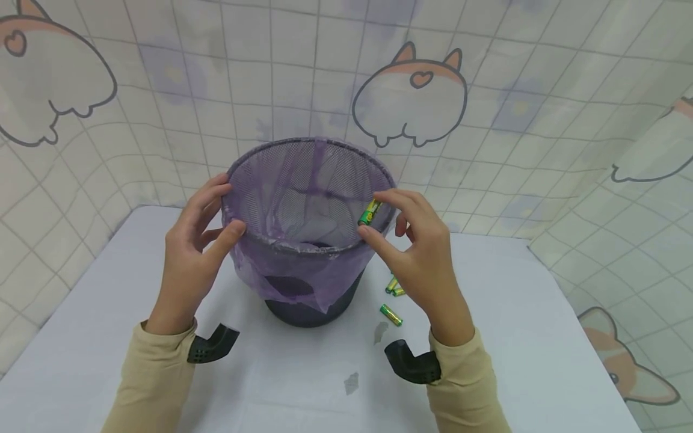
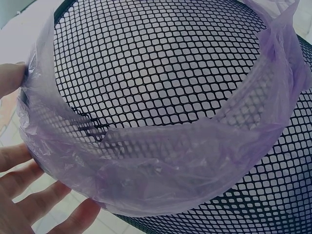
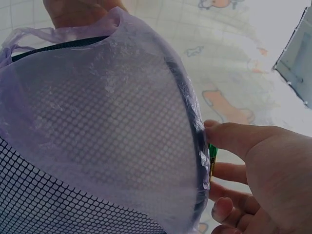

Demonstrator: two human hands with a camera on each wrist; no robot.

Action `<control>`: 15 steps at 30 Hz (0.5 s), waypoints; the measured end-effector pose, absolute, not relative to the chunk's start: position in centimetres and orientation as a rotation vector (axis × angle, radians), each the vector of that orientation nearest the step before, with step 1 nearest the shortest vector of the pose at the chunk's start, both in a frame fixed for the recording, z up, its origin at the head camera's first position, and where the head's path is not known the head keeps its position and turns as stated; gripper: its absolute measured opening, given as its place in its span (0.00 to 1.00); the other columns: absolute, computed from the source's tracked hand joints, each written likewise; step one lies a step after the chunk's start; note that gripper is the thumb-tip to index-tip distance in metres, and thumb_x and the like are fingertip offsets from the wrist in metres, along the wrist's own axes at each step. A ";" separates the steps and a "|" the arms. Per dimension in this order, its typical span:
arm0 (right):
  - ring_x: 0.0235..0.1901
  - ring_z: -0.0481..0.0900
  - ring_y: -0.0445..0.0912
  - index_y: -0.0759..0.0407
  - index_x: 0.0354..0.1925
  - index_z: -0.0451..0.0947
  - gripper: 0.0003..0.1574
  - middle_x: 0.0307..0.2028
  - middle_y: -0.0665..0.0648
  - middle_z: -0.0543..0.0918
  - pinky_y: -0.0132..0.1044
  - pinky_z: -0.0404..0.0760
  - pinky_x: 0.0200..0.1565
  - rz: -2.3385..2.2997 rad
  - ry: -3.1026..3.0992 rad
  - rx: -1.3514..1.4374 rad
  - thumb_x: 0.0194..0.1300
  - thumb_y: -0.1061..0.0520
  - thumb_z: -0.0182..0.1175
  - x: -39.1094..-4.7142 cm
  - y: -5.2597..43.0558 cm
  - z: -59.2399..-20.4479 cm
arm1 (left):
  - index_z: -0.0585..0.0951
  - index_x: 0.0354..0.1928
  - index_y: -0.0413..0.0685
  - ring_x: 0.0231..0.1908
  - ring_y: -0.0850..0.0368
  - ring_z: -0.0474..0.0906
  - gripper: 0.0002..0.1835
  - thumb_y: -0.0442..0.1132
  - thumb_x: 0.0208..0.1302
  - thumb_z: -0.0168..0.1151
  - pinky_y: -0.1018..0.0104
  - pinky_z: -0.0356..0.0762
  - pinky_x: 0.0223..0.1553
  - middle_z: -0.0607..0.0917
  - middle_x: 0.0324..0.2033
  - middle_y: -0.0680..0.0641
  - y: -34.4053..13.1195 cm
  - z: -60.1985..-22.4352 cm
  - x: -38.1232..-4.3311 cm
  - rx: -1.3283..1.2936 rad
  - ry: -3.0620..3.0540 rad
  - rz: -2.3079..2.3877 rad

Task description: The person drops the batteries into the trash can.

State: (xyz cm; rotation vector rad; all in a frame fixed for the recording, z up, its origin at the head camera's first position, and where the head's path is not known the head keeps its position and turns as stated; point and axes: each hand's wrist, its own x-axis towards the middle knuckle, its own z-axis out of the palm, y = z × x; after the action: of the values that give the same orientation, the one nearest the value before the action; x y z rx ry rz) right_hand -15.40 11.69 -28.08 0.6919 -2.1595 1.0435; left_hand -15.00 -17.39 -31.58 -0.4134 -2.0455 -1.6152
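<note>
"What does the head view give you?"

"A mesh bin (image 1: 308,317) on a white table (image 1: 276,391), with a purple bag (image 1: 335,273) folded down over its rim. The left hand (image 1: 190,255) holds the rim's left side, thumb at the front, fingers bent along the outside."

"And the right hand (image 1: 425,246)?"

"It pinches a battery (image 1: 370,212) between thumb and index finger — green and yellow, tilted, up at the right side of the rim. The other fingers curl toward the palm."

"What lies around them?"

"A loose battery (image 1: 391,315) on the table, to the right of the bin, and a pair of batteries (image 1: 391,284) beyond it, partly covered by the right hand. A checked cloth (image 1: 271,90) printed with cartoon dogs (image 1: 409,102) stands behind."

"Now the left wrist view?"

"The left fingers spread apart at the bag's edge, thumb tip up against it, dark mesh filling the rest."

"And the right wrist view?"

"The right thumb touches the bag-covered rim, and a green sliver of the pinched battery shows past that edge. Whether it's inside or outside the bin — I can't tell. Part of another hand shows at the top, behind the bag."
</note>
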 end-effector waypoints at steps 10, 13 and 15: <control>0.26 0.65 0.41 0.59 0.53 0.79 0.26 0.48 0.55 0.81 0.29 0.62 0.29 1.033 -2.212 0.645 0.56 0.54 0.71 -15.6 11.1 -27.8 | 0.70 0.67 0.48 0.70 0.53 0.64 0.29 0.30 0.64 0.61 0.73 0.71 0.49 0.67 0.70 0.51 -17.3 -31.5 -15.0 -0.422 -2.039 -1.608; 0.26 0.65 0.41 0.58 0.53 0.79 0.26 0.47 0.54 0.81 0.29 0.62 0.29 1.035 -2.216 0.645 0.56 0.54 0.71 -15.6 11.1 -27.9 | 0.69 0.67 0.47 0.70 0.52 0.64 0.29 0.30 0.64 0.61 0.74 0.71 0.49 0.66 0.71 0.51 -17.3 -31.5 -14.9 -0.427 -2.039 -1.607; 0.26 0.65 0.41 0.58 0.53 0.79 0.26 0.47 0.54 0.81 0.29 0.61 0.29 1.034 -2.217 0.646 0.56 0.54 0.71 -15.6 11.2 -28.0 | 0.69 0.67 0.47 0.70 0.52 0.64 0.28 0.30 0.64 0.60 0.74 0.71 0.49 0.66 0.71 0.51 -17.3 -31.4 -14.9 -0.430 -2.038 -1.607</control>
State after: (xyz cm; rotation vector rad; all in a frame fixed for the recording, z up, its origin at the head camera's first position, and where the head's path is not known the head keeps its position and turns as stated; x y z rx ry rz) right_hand -15.58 11.16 -27.98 0.6460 -2.2166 1.0338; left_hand -14.86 -17.31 -31.45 -0.4296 -2.0378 -1.6071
